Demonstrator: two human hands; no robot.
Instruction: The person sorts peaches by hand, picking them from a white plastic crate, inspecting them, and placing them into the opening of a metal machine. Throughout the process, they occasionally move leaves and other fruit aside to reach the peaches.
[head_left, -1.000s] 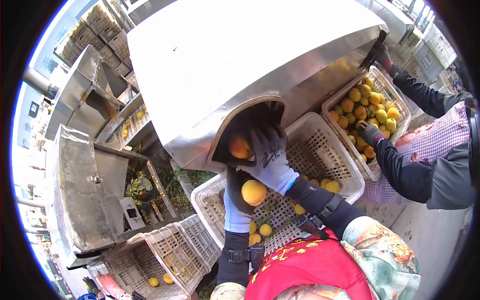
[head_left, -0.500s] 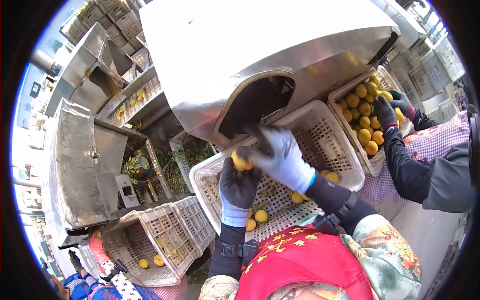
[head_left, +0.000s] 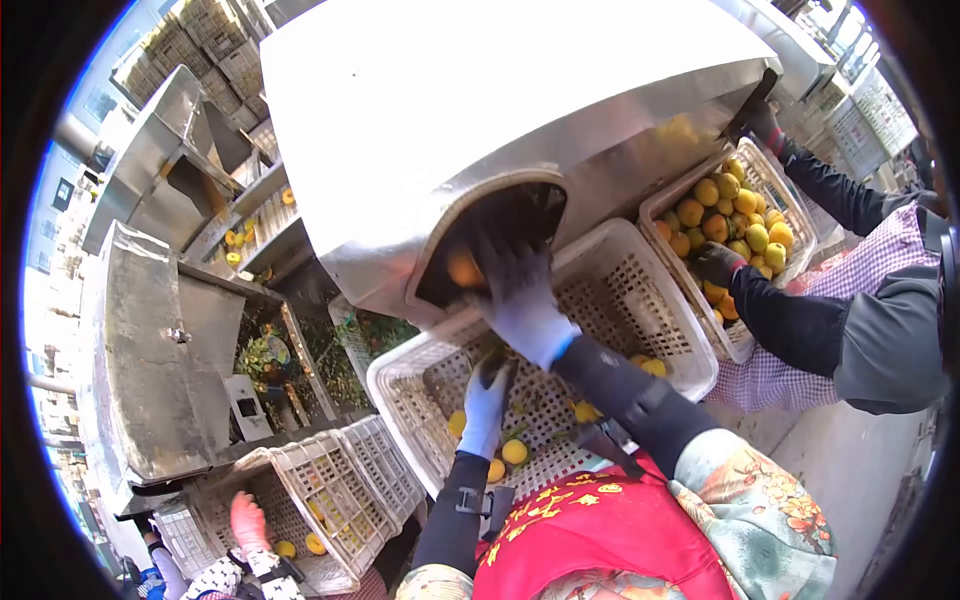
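Observation:
My right hand (head_left: 515, 290), in a white glove with dark fingers, reaches up into the dark mouth of a steel chute (head_left: 480, 130). Its fingers lie right beside an orange fruit (head_left: 464, 268) there; I cannot tell whether they grip it. My left hand (head_left: 487, 402), also gloved, is lower, inside the white plastic crate (head_left: 400, 385) under the chute, with no fruit visible in it. A few yellow fruits (head_left: 513, 452) and some leaves lie on the crate's floor.
At right a co-worker in dark sleeves has one gloved hand (head_left: 718, 262) in a full crate of fruit (head_left: 735, 215). Another crate (head_left: 335, 485) sits lower left, beside a person's red-gloved hand (head_left: 245, 520). Steel machinery (head_left: 150, 350) and a conveyor carrying fruit (head_left: 240, 240) fill the left.
My right hand went from the crate back up into the chute mouth. My left hand, which held a fruit near the crate rim, dropped lower into the crate without it.

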